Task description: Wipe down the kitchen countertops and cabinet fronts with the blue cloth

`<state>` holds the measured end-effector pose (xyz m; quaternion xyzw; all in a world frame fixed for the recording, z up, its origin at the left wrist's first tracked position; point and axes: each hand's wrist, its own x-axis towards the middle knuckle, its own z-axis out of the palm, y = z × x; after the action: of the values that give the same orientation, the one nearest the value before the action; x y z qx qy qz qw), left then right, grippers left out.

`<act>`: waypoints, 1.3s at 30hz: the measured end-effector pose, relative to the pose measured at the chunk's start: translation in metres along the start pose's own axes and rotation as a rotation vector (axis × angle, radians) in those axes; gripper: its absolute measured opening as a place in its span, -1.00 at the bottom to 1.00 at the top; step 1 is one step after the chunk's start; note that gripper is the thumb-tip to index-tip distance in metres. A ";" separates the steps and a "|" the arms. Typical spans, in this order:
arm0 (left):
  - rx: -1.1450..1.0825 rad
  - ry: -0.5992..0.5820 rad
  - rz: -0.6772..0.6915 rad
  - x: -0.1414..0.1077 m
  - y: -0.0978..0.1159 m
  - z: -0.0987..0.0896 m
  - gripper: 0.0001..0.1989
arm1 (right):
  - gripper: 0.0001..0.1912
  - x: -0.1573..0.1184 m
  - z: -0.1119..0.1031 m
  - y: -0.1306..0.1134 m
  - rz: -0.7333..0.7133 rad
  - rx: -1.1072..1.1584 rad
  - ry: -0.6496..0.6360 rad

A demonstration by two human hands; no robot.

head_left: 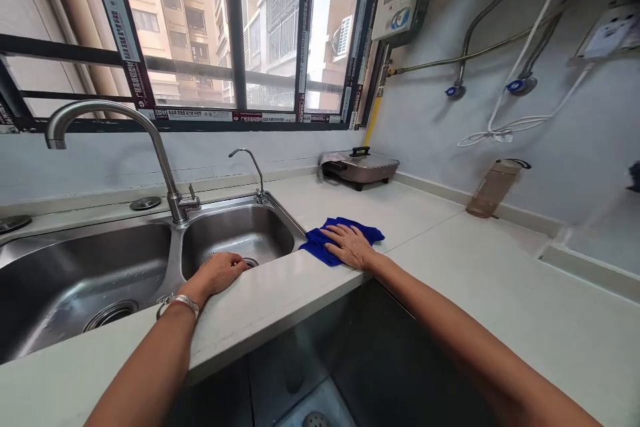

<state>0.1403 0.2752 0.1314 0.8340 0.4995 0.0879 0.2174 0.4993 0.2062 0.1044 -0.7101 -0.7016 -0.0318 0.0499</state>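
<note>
Cloth (pixel 314 245): blue, rumpled on counter (pixel 475 260) beside small sink (pixel 240 220); seemingly mid-wipe.
Right hand (pixel 350 247): flat on cloth, fingers slightly apart, not clamped; next stroke likely calls for even palm pressure.
Left hand (pixel 220 273): at sink edge, fingers curled; can't tell its grip.

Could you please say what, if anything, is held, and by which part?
Nothing appears gripped: right hand lies on the blue cloth, left hand on the counter.
</note>
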 end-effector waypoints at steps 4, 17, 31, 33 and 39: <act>0.020 0.020 0.003 -0.003 -0.006 0.001 -0.56 | -0.38 -0.024 -0.003 0.008 0.062 0.007 -0.010; 0.019 0.037 -0.001 -0.003 -0.014 0.002 -0.59 | -0.29 -0.172 0.000 0.085 0.213 -0.087 0.027; 0.095 -0.014 -0.048 0.003 -0.010 0.000 -0.52 | -0.36 -0.378 -0.001 0.109 0.179 -0.068 0.074; 0.122 -0.021 -0.061 0.004 -0.007 0.000 -0.50 | -0.38 -0.380 -0.003 0.107 0.208 -0.065 0.071; 0.173 -0.039 -0.100 0.008 -0.002 0.001 -0.47 | -0.38 -0.342 -0.004 0.097 0.347 -0.081 0.064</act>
<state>0.1425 0.2826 0.1294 0.8251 0.5421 0.0171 0.1582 0.5917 -0.1347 0.0667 -0.8207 -0.5646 -0.0733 0.0483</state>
